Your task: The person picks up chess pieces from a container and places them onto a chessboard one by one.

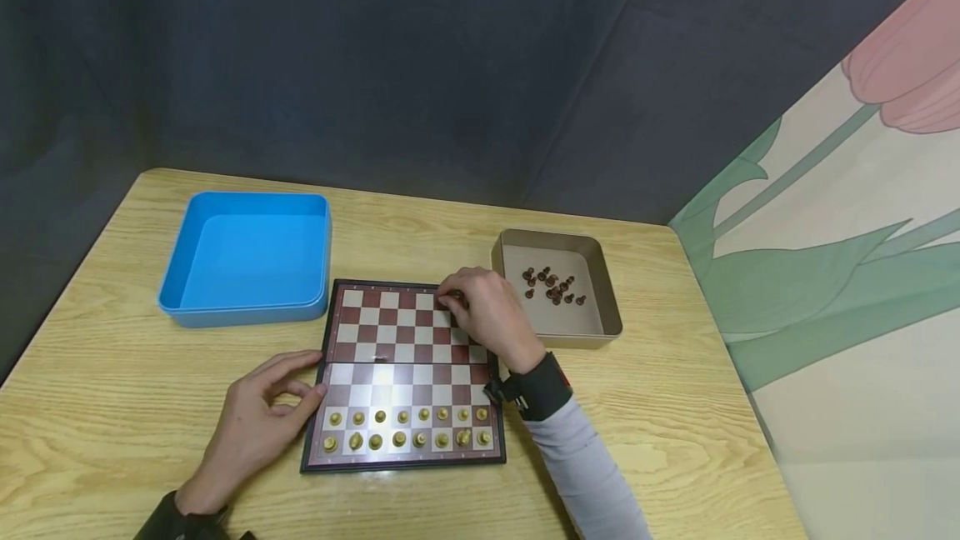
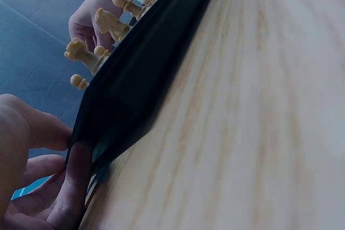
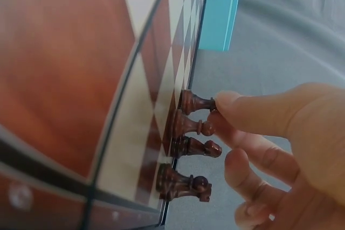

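Observation:
A folding chessboard point(image 1: 405, 348) lies on the table, with gold-coloured chess pieces point(image 1: 398, 439) standing in two rows on its near side. My right hand point(image 1: 487, 315) is over the far right part of the board, hiding the squares below it. In the right wrist view, its thumb and a finger pinch the top of a dark brown chess piece point(image 3: 197, 102), whose base is at the board. Beside that piece stand a brown pawn point(image 3: 188, 125) and other brown pieces. At the board's left edge, my left hand point(image 1: 258, 415) touches the rim with thumb and fingertip, set apart.
A beige box point(image 1: 611, 319) at the right of the board holds several loose brown chess pieces point(image 1: 555, 282). To the back left stands a blue box point(image 1: 247, 315). Behind the wooden table point(image 1: 675, 407) hangs a dark curtain point(image 1: 375, 65).

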Demonstrator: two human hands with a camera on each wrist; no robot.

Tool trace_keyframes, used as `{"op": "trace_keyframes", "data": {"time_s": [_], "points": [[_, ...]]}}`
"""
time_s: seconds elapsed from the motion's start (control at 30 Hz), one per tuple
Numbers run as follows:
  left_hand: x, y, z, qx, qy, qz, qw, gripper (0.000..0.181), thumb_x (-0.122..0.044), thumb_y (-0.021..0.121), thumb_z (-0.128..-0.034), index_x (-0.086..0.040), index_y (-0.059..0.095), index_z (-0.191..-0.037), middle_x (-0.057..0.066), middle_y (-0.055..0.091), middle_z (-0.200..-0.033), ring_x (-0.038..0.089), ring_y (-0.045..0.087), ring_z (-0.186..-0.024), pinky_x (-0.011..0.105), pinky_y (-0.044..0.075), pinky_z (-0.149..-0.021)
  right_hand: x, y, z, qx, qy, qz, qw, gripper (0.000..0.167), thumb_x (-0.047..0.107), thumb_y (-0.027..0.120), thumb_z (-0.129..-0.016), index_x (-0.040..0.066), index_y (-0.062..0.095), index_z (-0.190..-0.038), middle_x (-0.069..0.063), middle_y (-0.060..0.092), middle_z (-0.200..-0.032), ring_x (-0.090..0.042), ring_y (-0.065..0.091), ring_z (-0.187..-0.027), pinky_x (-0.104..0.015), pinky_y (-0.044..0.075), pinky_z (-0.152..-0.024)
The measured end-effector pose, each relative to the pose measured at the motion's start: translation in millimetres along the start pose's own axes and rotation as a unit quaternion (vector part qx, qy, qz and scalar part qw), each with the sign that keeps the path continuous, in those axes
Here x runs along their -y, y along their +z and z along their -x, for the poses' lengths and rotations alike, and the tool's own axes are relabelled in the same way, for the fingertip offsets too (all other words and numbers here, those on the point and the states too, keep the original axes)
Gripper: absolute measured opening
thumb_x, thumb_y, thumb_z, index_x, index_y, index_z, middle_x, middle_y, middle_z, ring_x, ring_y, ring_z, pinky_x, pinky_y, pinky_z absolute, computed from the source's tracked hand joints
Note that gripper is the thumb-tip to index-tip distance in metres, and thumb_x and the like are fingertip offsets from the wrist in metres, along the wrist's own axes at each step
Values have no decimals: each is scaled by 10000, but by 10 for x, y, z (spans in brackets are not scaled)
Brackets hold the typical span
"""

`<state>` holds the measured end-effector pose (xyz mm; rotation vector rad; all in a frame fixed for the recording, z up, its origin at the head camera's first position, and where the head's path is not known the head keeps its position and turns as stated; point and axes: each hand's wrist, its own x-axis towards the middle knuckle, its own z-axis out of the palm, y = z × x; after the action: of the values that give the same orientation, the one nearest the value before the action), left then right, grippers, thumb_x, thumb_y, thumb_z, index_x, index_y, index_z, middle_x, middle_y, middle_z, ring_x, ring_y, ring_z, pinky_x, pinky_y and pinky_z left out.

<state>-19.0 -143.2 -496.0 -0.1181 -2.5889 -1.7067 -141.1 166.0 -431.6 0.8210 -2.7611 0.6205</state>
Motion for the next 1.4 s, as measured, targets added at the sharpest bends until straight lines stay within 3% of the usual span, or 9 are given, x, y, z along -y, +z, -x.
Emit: {"op": "trace_keyframes", "data": {"time_s": [1.4], "points": [[11, -4, 3, -18, 26, -45, 10000, 437, 37, 773, -937, -24, 693, -1362, 193, 674, -1340, 7, 724, -827, 245, 648, -625, -12, -15, -5, 101, 66, -64, 9999, 67, 113, 797, -977, 144, 836, -1021, 4, 777, -957, -129, 708, -826, -303, 591, -708]]}}
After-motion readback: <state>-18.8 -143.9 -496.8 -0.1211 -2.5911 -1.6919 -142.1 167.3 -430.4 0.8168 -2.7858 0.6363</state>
